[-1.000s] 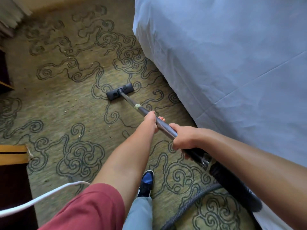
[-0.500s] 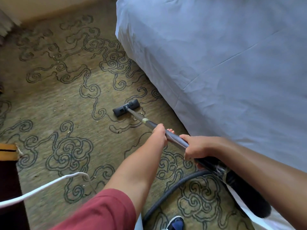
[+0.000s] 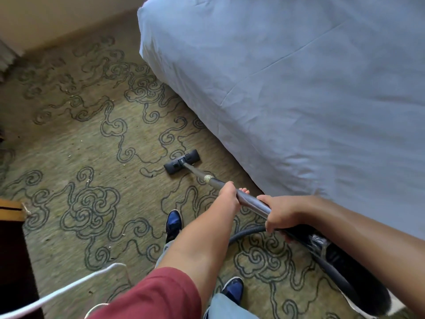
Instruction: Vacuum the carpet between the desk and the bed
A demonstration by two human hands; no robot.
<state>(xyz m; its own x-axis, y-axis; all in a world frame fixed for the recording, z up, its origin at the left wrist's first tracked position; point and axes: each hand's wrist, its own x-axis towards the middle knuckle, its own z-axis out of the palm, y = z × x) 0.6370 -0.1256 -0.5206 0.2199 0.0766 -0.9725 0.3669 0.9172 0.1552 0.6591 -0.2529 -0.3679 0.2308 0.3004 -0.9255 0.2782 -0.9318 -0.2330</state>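
Observation:
A grey vacuum wand (image 3: 250,200) runs from my hands down to a black floor head (image 3: 181,161) lying flat on the green carpet (image 3: 87,146) with its dark swirl pattern. The head sits close to the edge of the bed (image 3: 299,100), covered in pale blue sheet. My left hand (image 3: 228,195) grips the wand further down, and my right hand (image 3: 279,214) grips it nearer the black hose end. Small pale crumbs dot the carpet to the left of the head.
A dark wooden desk corner (image 3: 12,210) stands at the left edge. A white cord (image 3: 69,288) crosses the lower left. The black vacuum hose (image 3: 246,232) loops on the carpet behind my hands. My two blue shoes (image 3: 173,223) stand on the carpet. A beige wall lies beyond.
The floor head has been drawn back toward me along the bed's side. My view has shifted, and my feet have stepped forward into view.

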